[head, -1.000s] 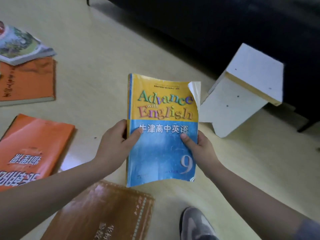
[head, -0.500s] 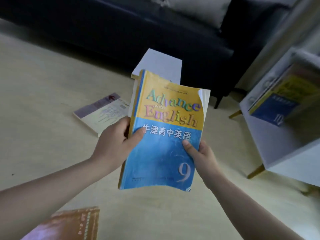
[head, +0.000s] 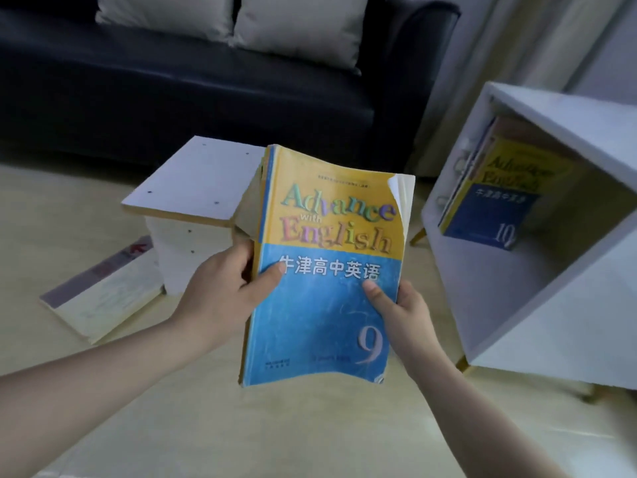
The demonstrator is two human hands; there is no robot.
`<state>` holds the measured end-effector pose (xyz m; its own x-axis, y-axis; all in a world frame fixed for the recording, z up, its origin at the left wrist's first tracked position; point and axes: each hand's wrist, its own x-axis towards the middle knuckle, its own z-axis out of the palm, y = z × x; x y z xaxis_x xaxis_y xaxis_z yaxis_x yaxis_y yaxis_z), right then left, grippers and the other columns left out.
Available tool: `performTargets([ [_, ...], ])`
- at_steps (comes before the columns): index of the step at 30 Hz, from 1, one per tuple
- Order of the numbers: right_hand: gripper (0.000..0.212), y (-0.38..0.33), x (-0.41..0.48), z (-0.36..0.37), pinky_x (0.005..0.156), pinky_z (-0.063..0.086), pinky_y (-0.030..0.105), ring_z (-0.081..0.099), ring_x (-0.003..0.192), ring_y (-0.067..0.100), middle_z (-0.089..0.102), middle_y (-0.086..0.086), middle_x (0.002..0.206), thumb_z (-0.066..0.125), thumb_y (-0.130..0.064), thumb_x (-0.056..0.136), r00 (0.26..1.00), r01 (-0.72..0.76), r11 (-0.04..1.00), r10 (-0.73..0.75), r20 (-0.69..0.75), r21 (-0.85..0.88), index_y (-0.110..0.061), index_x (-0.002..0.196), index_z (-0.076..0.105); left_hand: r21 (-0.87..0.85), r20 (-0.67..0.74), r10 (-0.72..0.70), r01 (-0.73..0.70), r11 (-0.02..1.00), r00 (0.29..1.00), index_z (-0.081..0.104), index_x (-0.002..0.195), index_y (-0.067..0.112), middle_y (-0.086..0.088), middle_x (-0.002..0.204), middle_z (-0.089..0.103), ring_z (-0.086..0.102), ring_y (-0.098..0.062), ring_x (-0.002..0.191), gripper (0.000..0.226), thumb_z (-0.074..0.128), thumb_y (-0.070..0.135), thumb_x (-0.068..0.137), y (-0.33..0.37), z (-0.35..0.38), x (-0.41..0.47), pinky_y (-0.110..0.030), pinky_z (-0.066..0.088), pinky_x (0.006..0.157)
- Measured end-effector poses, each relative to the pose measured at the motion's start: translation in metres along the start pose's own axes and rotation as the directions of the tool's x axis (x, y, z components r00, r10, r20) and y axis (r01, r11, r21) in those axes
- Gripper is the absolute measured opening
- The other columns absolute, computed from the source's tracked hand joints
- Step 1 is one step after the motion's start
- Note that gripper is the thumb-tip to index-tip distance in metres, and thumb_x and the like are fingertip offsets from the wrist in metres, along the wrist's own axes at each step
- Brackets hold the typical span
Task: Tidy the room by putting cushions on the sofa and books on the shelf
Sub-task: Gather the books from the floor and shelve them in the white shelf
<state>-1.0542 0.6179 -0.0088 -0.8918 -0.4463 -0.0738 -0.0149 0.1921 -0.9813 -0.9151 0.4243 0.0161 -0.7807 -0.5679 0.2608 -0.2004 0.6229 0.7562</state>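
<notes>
**Two hands on one textbook, in front of sofa and shelf**

Dark navy leather sofa [head: 172, 98] spans the back of the view. Two beige fabric cushions lie on its seat against the backrest, one at left [head: 165, 12], one just to its right [head: 300, 29].

White open-fronted cube shelf on slim wooden legs [head: 551, 108] stands at right, beside the sofa's arm. Inside, several books lean against its left wall; the front one is a yellow-and-blue textbook marked "10" [head: 493, 201].

White flat-pack board piece with raw tan edges [head: 193, 188] sits on the pale floor before the sofa. A thin pale book with a grey spine strip [head: 103, 298] lies flat on the floor, touching its left side.

Yellow-and-blue paperback "Advance with English 9" [head: 327, 305], top right corner curled, is held in the air, cover up, left of the shelf opening.

Left hand [head: 220, 291] grips the spine edge: thumb on the cover, fingers curled behind. Right hand [head: 403, 312] grips the opposite edge the same way.
</notes>
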Motion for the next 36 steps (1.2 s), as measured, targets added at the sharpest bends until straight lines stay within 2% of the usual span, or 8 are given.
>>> performTargets([
  [8, 0.007, 0.001, 0.057, -0.070, 0.077, 0.056, 0.035, 0.069, 0.086, 0.012, 0.073, -0.008, 0.092, 0.061, -0.027, 0.093, 0.981, -0.037, 0.999, 0.038, -0.191, 0.010, -0.023, 0.099, 0.064, 0.078, 0.179, 0.015, -0.030, 0.997, 0.984, 0.058, 0.090, 0.023, 0.007, 0.085, 0.069, 0.065, -0.013, 0.075, 0.057, 0.041, 0.074, 0.071, 0.049, 0.073, 0.086, -0.047, 0.052, 0.066],
  [12, 0.007, 0.009, 0.090, -0.085, 0.086, 0.055, 0.043, 0.070, 0.089, 0.017, 0.074, -0.005, 0.095, 0.061, -0.022, 0.094, 0.944, -0.122, 0.990, 0.139, -0.300, 0.074, -0.021, 0.099, 0.065, 0.134, 0.291, 0.079, -0.122, 0.983, 0.954, 0.055, 0.087, 0.024, 0.003, 0.086, 0.063, 0.059, -0.017, 0.077, 0.032, 0.052, 0.056, 0.087, 0.063, 0.112, 0.137, -0.034, 0.045, 0.059],
  [18, 0.007, 0.021, 0.147, -0.103, 0.087, 0.055, 0.048, 0.070, 0.088, 0.024, 0.073, 0.001, 0.094, 0.063, -0.020, 0.092, 0.858, -0.156, 0.987, 0.150, -0.492, 0.028, -0.019, 0.098, 0.066, 0.091, 0.330, 0.074, -0.110, 0.990, 0.941, 0.060, 0.099, 0.020, 0.002, 0.085, 0.064, 0.059, -0.017, 0.075, 0.032, 0.049, 0.050, 0.092, 0.059, 0.173, 0.196, -0.032, 0.039, 0.056],
  [25, 0.008, 0.018, 0.189, -0.130, 0.083, 0.055, 0.044, 0.067, 0.090, 0.031, 0.070, 0.007, 0.093, 0.064, -0.021, 0.090, 0.693, -0.230, 0.969, 0.094, -0.715, -0.095, -0.017, 0.096, 0.063, -0.075, 0.323, 0.165, -0.148, 0.986, 0.932, 0.057, 0.088, 0.018, 0.002, 0.078, 0.061, 0.057, -0.019, 0.074, 0.032, 0.051, 0.049, 0.091, 0.068, 0.232, 0.235, -0.034, 0.042, 0.059],
  [29, 0.009, 0.006, 0.202, -0.148, 0.081, 0.052, 0.038, 0.065, 0.092, 0.027, 0.065, 0.005, 0.092, 0.064, -0.026, 0.089, 0.645, -0.317, 0.918, 0.024, -0.763, -0.239, -0.020, 0.095, 0.060, -0.096, 0.338, 0.191, -0.168, 0.981, 0.922, 0.056, 0.089, 0.018, 0.001, 0.082, 0.062, 0.059, -0.021, 0.078, 0.034, 0.049, 0.051, 0.090, 0.076, 0.259, 0.249, -0.032, 0.043, 0.061],
  [31, 0.014, 0.001, 0.205, -0.157, 0.081, 0.054, 0.043, 0.067, 0.090, 0.029, 0.068, 0.004, 0.090, 0.068, -0.033, 0.084, 0.647, -0.379, 0.873, 0.013, -0.763, -0.306, -0.021, 0.089, 0.061, -0.132, 0.347, 0.201, -0.164, 0.978, 0.916, 0.055, 0.090, 0.019, 0.002, 0.081, 0.061, 0.059, -0.019, 0.077, 0.034, 0.048, 0.052, 0.090, 0.078, 0.269, 0.252, -0.031, 0.040, 0.060],
  [34, 0.046, -0.001, 0.207, -0.165, 0.075, 0.058, 0.050, 0.070, 0.078, 0.030, 0.072, 0.002, 0.084, 0.065, -0.054, 0.064, 0.634, -0.491, 0.818, 0.099, -0.767, -0.300, -0.016, 0.090, 0.067, -0.180, 0.350, 0.220, -0.165, 0.970, 0.911, 0.050, 0.086, 0.023, 0.007, 0.075, 0.056, 0.057, -0.017, 0.073, 0.030, 0.048, 0.052, 0.090, 0.072, 0.274, 0.252, -0.029, 0.034, 0.057],
  [36, 0.044, -0.008, 0.208, -0.169, 0.074, 0.058, 0.049, 0.071, 0.076, 0.028, 0.073, 0.002, 0.082, 0.066, -0.051, 0.064, 0.640, -0.562, 0.750, 0.128, -0.758, -0.348, -0.017, 0.091, 0.071, -0.207, 0.363, 0.228, -0.160, 0.965, 0.904, 0.047, 0.085, 0.025, 0.011, 0.071, 0.050, 0.052, -0.014, 0.070, 0.027, 0.048, 0.051, 0.091, 0.069, 0.279, 0.255, -0.028, 0.031, 0.055],
])
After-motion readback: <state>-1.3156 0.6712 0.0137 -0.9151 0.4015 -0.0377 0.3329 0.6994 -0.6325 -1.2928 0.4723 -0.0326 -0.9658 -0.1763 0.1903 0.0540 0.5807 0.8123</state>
